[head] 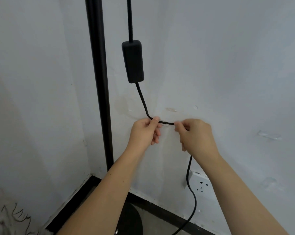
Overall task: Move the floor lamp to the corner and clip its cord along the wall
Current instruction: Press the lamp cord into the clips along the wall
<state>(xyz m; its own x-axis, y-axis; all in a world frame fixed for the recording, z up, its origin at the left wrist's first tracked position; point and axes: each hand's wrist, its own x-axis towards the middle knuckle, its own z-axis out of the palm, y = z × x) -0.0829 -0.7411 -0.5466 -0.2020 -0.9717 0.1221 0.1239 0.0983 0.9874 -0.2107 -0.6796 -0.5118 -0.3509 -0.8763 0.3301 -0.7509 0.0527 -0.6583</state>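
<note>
The lamp (99,82) stood in the corner, its pole running down the centre-left of the frame to a base at the bottom; it looked heavy enough to stay put. The cord (142,100) hung right of the pole, probably light and limp, best pinched close to where it gets clipped. At mid-frame the left hand (144,131) and right hand (196,135) each had a grip pinched closed on it, a short stretch taut between them against the wall (228,65), the rest dropping below the right hand

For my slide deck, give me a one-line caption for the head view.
Both hands, left and right, pinch the black lamp cord against the wall beside the lamp pole.
</note>
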